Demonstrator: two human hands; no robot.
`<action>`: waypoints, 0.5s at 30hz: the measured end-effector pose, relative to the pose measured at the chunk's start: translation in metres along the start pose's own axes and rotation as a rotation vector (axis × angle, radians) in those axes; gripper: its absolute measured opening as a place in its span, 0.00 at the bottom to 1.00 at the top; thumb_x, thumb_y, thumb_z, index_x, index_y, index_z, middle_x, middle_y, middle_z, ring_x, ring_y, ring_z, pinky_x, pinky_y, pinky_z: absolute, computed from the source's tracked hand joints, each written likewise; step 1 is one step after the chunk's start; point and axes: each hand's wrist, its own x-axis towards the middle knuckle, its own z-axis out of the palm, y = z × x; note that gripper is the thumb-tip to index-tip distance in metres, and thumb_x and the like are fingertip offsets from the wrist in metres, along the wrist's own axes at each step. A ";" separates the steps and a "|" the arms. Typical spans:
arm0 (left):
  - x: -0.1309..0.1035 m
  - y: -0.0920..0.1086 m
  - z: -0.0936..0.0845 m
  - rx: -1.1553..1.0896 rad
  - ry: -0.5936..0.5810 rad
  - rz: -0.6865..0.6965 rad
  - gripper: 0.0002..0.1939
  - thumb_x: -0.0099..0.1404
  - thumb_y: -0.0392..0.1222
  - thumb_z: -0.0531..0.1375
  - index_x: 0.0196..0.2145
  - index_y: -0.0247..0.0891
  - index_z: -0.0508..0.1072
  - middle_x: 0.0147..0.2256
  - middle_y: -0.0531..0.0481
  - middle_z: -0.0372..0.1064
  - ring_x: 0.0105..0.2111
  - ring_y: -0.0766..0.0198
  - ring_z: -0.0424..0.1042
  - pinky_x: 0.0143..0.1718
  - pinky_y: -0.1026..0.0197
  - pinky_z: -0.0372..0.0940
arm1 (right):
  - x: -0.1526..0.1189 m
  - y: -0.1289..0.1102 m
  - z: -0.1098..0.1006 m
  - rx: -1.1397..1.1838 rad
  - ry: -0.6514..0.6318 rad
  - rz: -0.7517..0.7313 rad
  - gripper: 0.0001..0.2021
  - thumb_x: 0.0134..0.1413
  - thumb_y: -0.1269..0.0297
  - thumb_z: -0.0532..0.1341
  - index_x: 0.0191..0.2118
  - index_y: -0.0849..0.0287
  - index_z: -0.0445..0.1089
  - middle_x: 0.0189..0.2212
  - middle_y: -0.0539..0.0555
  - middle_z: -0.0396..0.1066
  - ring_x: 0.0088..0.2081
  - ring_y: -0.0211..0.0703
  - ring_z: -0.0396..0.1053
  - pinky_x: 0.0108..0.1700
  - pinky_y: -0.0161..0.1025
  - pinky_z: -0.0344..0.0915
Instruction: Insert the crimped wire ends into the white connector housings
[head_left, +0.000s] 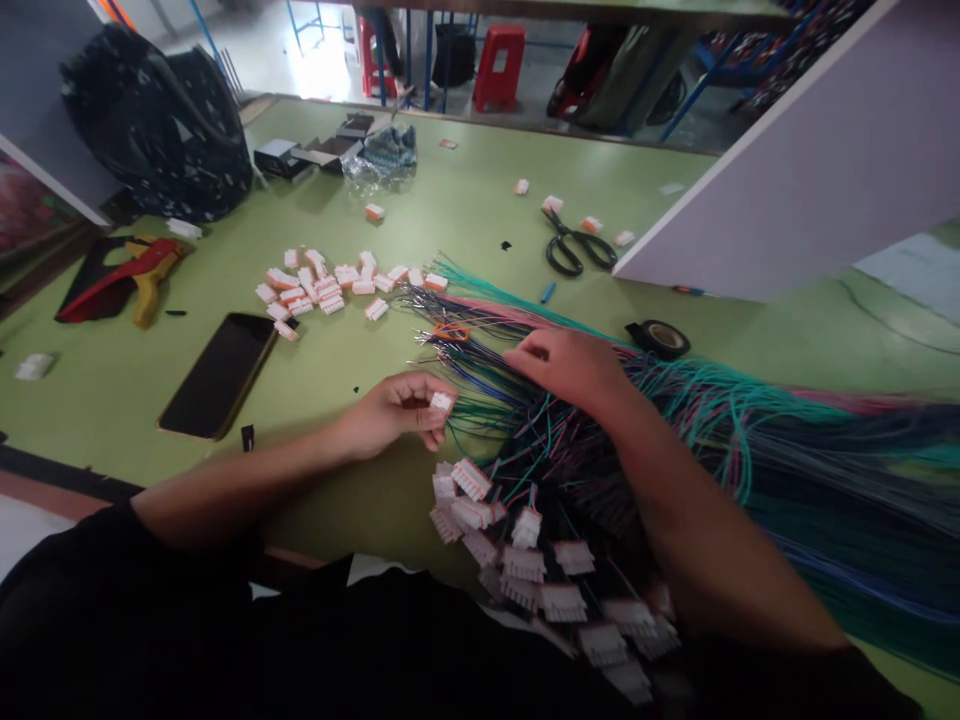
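1. Left hand (401,412): fingers pinch a white connector (441,402) beside the wire bundle (705,395), at its left end; best kept steady.
2. Right hand (566,362): fingers curl over the bundle; whether gripping a strand, I cannot tell.
3. Separating strands should limit tangles.

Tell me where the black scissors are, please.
In the head view, the black scissors lie right of centre, beside the pale panel, just beyond the small blue piece.

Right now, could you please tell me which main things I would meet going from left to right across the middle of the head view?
Red-and-yellow tool → black phone → left hand with a white connector → right hand → roll of black tape.
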 end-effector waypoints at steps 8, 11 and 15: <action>0.001 0.000 -0.001 0.106 -0.029 0.015 0.21 0.55 0.38 0.63 0.47 0.35 0.65 0.23 0.57 0.67 0.22 0.70 0.70 0.24 0.68 0.66 | -0.006 -0.011 0.015 -0.032 -0.145 -0.318 0.11 0.54 0.68 0.55 0.38 0.57 0.74 0.36 0.54 0.75 0.36 0.41 0.69 0.33 0.34 0.57; 0.003 0.004 0.002 0.242 -0.007 -0.052 0.34 0.56 0.38 0.62 0.59 0.36 0.54 0.21 0.59 0.65 0.21 0.70 0.69 0.23 0.67 0.65 | -0.012 -0.019 0.023 -0.099 -0.275 -0.544 0.14 0.55 0.72 0.52 0.41 0.58 0.74 0.36 0.56 0.73 0.35 0.40 0.69 0.33 0.34 0.57; 0.005 0.007 0.003 0.391 -0.013 -0.182 0.24 0.59 0.38 0.59 0.54 0.33 0.62 0.19 0.59 0.63 0.19 0.71 0.67 0.21 0.69 0.62 | -0.009 -0.018 0.028 0.072 -0.281 -0.571 0.14 0.56 0.73 0.51 0.38 0.60 0.74 0.32 0.55 0.73 0.35 0.38 0.69 0.36 0.33 0.59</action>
